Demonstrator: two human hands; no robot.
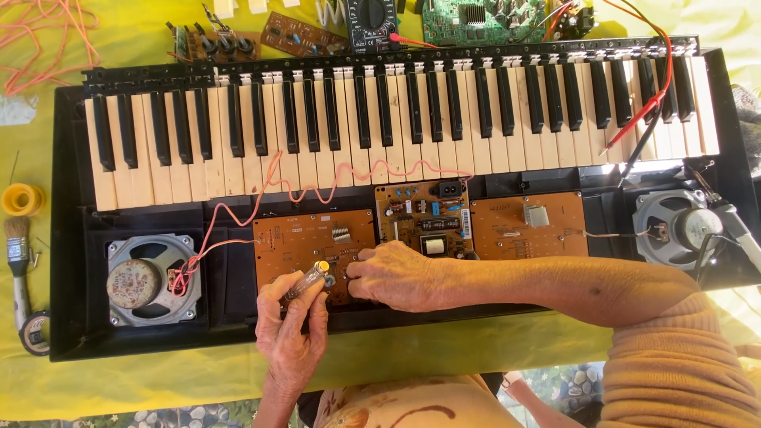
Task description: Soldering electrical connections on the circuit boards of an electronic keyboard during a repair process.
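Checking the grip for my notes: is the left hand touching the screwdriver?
Touching. The head view shows the left hand with its fingers wrapped around the clear handle of the screwdriver over the brown circuit board.

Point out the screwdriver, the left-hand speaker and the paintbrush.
screwdriver (307,280), head view, on its clear handle in the left hand (292,342).
left-hand speaker (136,282), head view, on its round magnet.
paintbrush (17,261), head view, on its metal ferrule.
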